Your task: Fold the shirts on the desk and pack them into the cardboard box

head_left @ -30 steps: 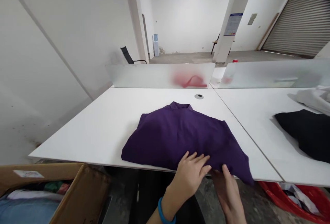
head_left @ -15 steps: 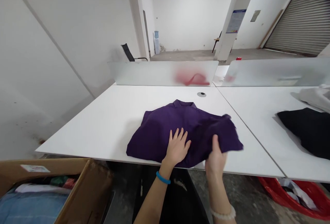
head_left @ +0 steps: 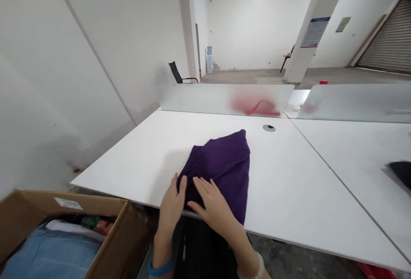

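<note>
A purple shirt [head_left: 224, 163] lies folded into a narrow stack near the front edge of the white table [head_left: 289, 184]. My left hand [head_left: 171, 204] presses against the stack's near left edge, fingers straight and together. My right hand [head_left: 210, 204] lies flat on top of the near end of the shirt, fingers spread. Neither hand grips the cloth. A blue band sits on my left wrist, a pale bracelet on my right.
An open cardboard box [head_left: 61, 236] with folded clothes stands on the floor at lower left. Frosted dividers [head_left: 224, 99] line the table's far edge. A black garment [head_left: 401, 169] shows at the right edge. A cable grommet [head_left: 269, 127] sits behind the shirt.
The right side of the shirt has been folded over to the left, making a narrow stack. Both hands moved left onto its near end. The view swung left.
</note>
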`<state>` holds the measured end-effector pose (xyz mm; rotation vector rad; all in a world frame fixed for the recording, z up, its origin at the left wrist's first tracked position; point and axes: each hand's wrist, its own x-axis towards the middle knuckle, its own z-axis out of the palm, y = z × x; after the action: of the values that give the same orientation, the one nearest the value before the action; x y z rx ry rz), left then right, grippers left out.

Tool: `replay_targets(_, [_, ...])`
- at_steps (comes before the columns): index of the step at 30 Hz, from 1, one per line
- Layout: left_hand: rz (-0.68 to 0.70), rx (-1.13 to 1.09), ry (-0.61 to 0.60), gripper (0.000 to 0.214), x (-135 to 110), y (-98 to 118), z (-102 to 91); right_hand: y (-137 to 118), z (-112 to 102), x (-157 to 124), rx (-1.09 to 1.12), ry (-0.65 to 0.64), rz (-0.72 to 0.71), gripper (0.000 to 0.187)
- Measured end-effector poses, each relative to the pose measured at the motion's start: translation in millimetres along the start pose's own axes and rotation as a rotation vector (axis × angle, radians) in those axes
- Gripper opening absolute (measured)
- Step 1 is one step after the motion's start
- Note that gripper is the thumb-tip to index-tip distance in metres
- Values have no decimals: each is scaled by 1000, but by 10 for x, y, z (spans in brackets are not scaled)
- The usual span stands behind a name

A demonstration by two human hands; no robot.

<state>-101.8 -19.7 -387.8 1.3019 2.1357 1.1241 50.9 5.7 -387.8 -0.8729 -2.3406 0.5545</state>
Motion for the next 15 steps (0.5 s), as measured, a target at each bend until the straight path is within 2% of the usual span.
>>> replay_targets(2, [100, 149, 14, 67, -1, 43, 196, 96, -250, -223, 99, 132, 89, 44])
replay_targets(4, [195, 244, 73, 55, 17, 51, 361, 275, -453, -489, 124, 313, 249, 36])
replay_targets(7, [242, 225, 149, 36, 49, -15, 444, 586, -573, -856, 114, 482, 493, 38])
replay_targets(10, [145, 116, 153, 33, 74, -96, 360, 719, -538, -1013, 178, 416, 630, 50])
replay_targets(13, [27, -39, 108, 29, 67, -116, 227, 611, -478, -922, 244, 271, 642, 62])
replay_targets(15, [14, -111, 80, 26, 9, -110, 143, 492, -454, -822, 286, 202, 640, 66])
